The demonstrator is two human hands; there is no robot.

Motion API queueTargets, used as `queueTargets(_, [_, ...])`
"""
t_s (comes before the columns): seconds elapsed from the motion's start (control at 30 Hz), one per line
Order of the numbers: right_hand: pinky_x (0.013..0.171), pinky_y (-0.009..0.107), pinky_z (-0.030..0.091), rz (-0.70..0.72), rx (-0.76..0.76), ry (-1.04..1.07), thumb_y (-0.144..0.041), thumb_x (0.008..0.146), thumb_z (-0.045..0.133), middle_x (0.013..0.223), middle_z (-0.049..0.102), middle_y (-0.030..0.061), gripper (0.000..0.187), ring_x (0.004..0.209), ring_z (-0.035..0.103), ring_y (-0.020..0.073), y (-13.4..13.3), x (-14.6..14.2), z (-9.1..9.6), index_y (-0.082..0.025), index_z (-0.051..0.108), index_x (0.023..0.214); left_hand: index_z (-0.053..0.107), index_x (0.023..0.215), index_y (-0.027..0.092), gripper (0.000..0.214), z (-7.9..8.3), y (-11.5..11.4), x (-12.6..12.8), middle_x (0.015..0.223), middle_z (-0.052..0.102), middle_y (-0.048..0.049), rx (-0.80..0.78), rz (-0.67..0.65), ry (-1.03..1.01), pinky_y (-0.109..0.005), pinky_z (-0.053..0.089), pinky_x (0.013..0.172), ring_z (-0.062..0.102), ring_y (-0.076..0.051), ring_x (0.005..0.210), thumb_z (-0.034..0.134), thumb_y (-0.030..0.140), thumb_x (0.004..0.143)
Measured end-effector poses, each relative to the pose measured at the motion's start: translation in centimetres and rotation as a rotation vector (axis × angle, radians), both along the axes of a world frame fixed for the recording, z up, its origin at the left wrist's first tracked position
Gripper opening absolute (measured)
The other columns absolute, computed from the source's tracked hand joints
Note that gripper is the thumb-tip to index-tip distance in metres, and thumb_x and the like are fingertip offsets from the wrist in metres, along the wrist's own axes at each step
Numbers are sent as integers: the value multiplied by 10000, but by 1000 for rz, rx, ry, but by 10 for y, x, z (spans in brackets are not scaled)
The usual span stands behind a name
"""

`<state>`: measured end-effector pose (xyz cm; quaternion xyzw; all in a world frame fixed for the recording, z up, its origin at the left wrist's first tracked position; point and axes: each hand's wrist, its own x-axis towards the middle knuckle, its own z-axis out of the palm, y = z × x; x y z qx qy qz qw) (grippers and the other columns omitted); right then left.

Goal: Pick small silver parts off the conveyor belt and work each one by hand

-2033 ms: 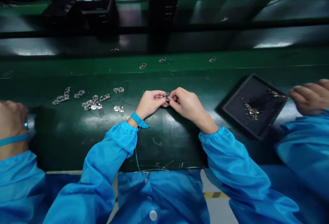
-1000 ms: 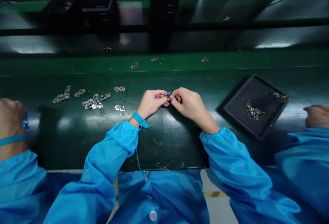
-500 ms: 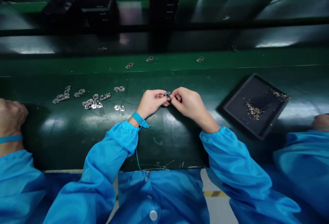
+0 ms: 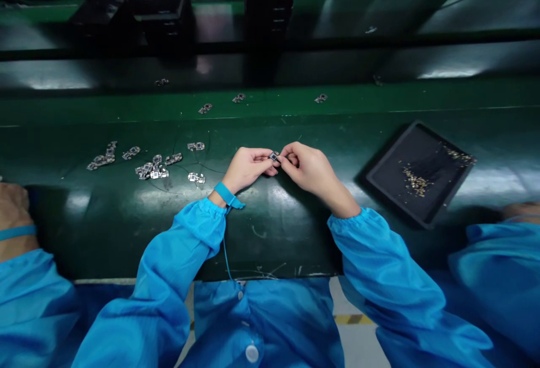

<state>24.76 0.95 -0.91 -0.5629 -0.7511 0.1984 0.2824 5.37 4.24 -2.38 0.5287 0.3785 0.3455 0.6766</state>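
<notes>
A small circuit board (image 4: pixel 274 156) with a dark square chip is pinched between the thumb and fingers of my left hand (image 4: pixel 248 166). At the board's right edge, the thumb and forefinger of my right hand (image 4: pixel 310 168) are pressed together; what lies between these fingertips is too small to make out. Left of my hands, several loose circuit boards (image 4: pixel 159 172) lie on the green work surface (image 4: pixel 270 233), some with thin dark wires. A blue wrist strap (image 4: pixel 226 194) with a cord is around my left wrist.
To the right sits a black tray (image 4: pixel 382 174) holding many tiny gold-coloured parts with dark wires. Several boards (image 4: pixel 238 98) lie on the green strip behind. A co-worker's hand (image 4: pixel 14 207) rests at far left; another person's sleeve (image 4: pixel 498 255) is at far right.
The boards on the strip behind have shifted left. The board in my left hand has turned slightly. The left co-worker's hand has moved left and nearer the front.
</notes>
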Motion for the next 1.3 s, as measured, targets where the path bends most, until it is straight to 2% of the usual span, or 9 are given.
queueTargets(0.17, [609,277,359,35,-52,87,-318,951,590,656,555,-40,185,594,490,137,1,2,0,-196,626,1085,771,1015,86,202,4,2,-6,931,784,-114,29,-70,16,-278,630,753,754,-151,744,721,206,861])
queueTargets(0.4, [557,270,325,41,-110,199,-398,944,633,564,492,-50,237,530,399,114,1,6,6,-187,710,867,764,1047,85,221,2,0,-7,974,788,-133,50,-114,18,-286,634,782,762,-152,758,742,203,861])
queueTargets(0.63, [560,273,333,27,-101,208,-403,942,638,552,478,-55,249,520,389,113,2,7,4,-187,729,855,766,1048,74,224,-4,-1,-5,966,787,-138,36,-86,-7,-285,630,788,765,-155,775,727,218,881])
queueTargets(0.87, [583,288,361,61,-12,72,-384,957,611,569,478,-43,237,540,444,134,0,6,10,-199,736,878,743,998,75,181,-14,1,-2,903,772,-116,22,-51,-75,-295,615,826,765,-169,817,736,205,872])
queueTargets(0.97, [576,291,374,44,16,72,-416,956,603,578,477,-40,253,543,449,142,6,4,12,-206,725,882,666,1147,94,363,-14,2,0,1030,756,-131,-14,50,-168,-325,616,865,764,-168,835,790,145,810])
queueTargets(1.03, [595,298,407,5,73,84,-442,941,607,635,539,-18,263,579,487,155,20,4,13,-209,713,881,592,1264,131,522,-14,4,1,1195,709,-160,-37,126,-216,-356,625,865,761,-164,830,806,127,787])
queueTargets(1.13, [707,338,474,-115,156,39,-467,915,598,826,665,60,295,734,586,199,60,6,12,-199,711,867,559,1287,145,517,-13,6,2,1332,623,-203,-64,169,-258,-389,639,828,758,-169,821,781,150,820])
queueTargets(1.2, [759,360,478,-200,79,-84,-483,904,585,871,696,92,329,808,608,228,96,5,12,-191,725,845,579,1244,129,439,-14,7,3,1319,624,-210,-78,166,-260,-374,639,798,756,-168,807,752,141,840])
queueTargets(1.3, [767,367,463,-216,-72,-235,-507,902,585,844,708,99,364,824,606,240,150,-4,10,-185,752,876,632,1117,90,264,-17,7,4,1148,703,-190,-95,138,-234,-328,625,755,748,-159,759,709,133,868])
